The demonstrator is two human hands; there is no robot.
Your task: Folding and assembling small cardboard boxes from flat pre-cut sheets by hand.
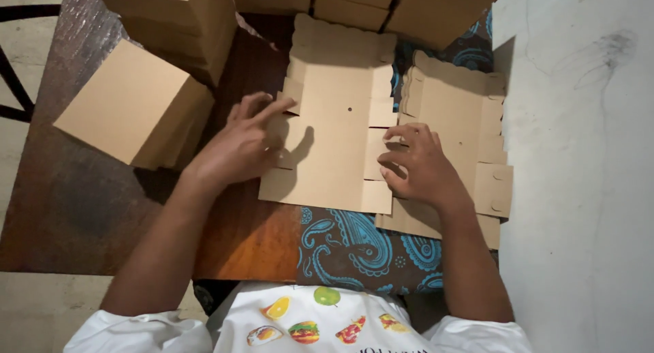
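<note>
A makeshift box-folding workspace, seemingly in a home rather than a factory: a worn dark-brown wooden table (82, 189) stands against a rough, stained whitewashed wall (586, 155) at 3 o'clock. Stacks of folded plain brown cardboard boxes (136, 108) crowd 10 to 12 o'clock, flat die-cut cardboard blanks (334, 155) fill the centre, and a blue paisley cloth (354, 247) lies at 6 o'clock.

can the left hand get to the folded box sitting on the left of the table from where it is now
Probably yes. The left hand rests on the left edge of the flat cardboard cutout, and the folded box sits just beyond it on the wooden table, with only bare tabletop between them.
</note>
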